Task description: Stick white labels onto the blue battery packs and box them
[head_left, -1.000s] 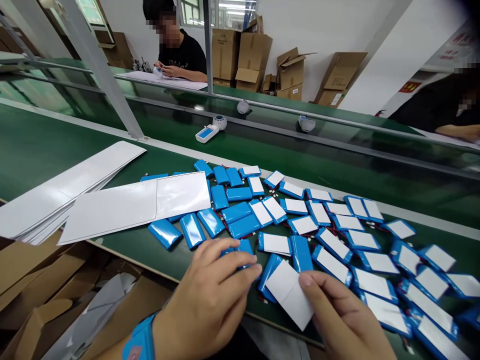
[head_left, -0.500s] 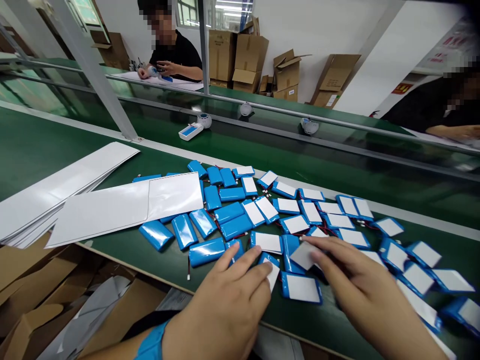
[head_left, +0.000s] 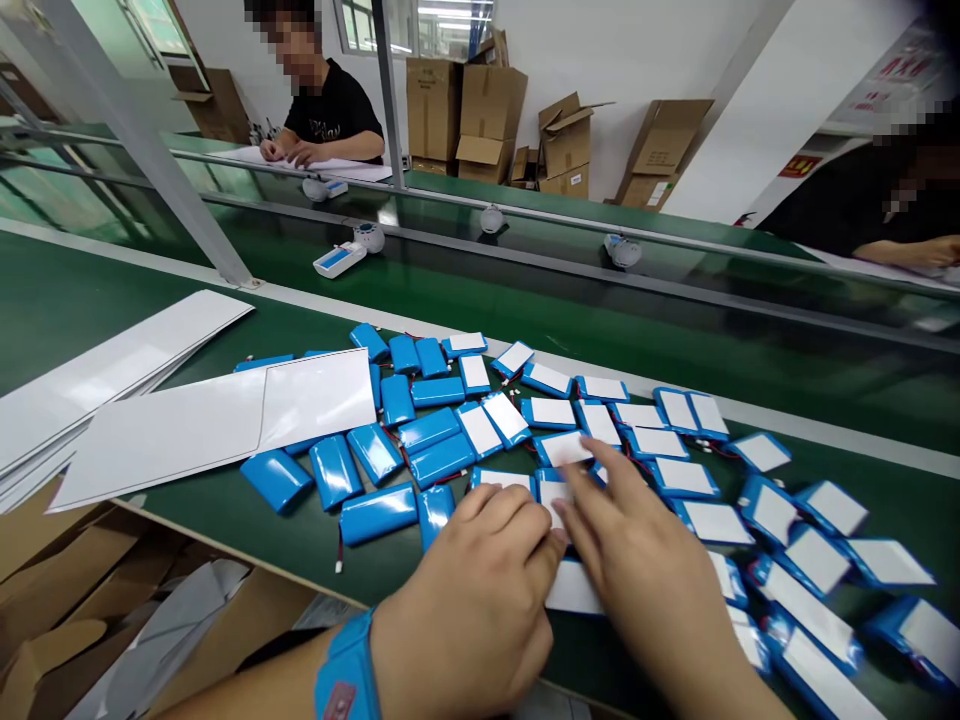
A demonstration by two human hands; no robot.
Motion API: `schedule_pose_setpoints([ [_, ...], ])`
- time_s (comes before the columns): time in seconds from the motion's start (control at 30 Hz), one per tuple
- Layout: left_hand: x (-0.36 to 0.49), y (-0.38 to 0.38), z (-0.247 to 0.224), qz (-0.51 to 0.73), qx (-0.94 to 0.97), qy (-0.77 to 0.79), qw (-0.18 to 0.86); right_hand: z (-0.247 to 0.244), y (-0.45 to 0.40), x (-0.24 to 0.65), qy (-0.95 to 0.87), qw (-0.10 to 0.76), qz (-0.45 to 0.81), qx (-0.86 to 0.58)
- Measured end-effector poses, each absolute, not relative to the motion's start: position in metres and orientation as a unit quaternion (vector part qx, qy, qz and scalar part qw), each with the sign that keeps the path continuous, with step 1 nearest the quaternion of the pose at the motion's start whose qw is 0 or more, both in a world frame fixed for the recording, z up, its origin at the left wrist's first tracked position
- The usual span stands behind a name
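Between my hands lies a blue battery pack [head_left: 552, 488] with a white patch on its top, partly hidden by fingers. My left hand [head_left: 476, 590] is closed at its near left side, fingers curled and bunched; what they hold, if anything, is hidden. My right hand [head_left: 645, 550] reaches over from the right with its fingers apart, slightly blurred, fingertips at the patch. Another patched battery pack [head_left: 574, 588] shows below, half covered by my right hand. Bare blue battery packs [head_left: 379, 513] lie left of my hands, and several white-topped ones [head_left: 712, 522] to the right.
White sheets [head_left: 315, 402] overlap the leftmost packs, beside a stack of more sheets [head_left: 135, 365]. Grey-white devices [head_left: 341, 258] stand on the green bench beyond. A person [head_left: 330, 110] sits across, another person [head_left: 847, 200] at right. Cardboard [head_left: 52, 590] lies below the bench edge.
The small white piece from my right hand now lies on the blue pack between my hands. My right hand has moved left and spread its fingers; my left fingers have curled in.
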State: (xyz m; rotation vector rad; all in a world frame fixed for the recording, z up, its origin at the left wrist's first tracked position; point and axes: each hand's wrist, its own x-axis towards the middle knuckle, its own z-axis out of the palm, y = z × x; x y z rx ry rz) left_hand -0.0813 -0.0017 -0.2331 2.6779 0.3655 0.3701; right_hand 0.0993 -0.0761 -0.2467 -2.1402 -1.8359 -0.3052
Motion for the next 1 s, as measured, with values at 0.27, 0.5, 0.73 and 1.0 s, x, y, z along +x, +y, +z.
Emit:
schedule_pose_setpoints([
  [0.27, -0.085, 0.038, -0.228, 0.173, 0.923, 0.224, 0.262, -0.256, -0.089, 0.065, -0.619, 0.158, -0.186, -0.747],
  [0.5, -0.068, 0.054, -0.239, 0.125, 0.949, 0.2, 0.21, -0.28, -0.09, 0.036, -0.611, 0.066, -0.213, -0.76],
  [0.73, -0.09, 0.053, -0.208, 0.189, 0.919, 0.252, 0.237, -0.285, -0.089, 0.043, -0.596, 0.067, -0.267, -0.754],
  [1.0, -0.291, 0.178, -0.2, 0.154, 0.812, 0.562, -0.014, -0.298, -0.07, 0.06, -0.696, 0.058, -0.34, -0.629],
])
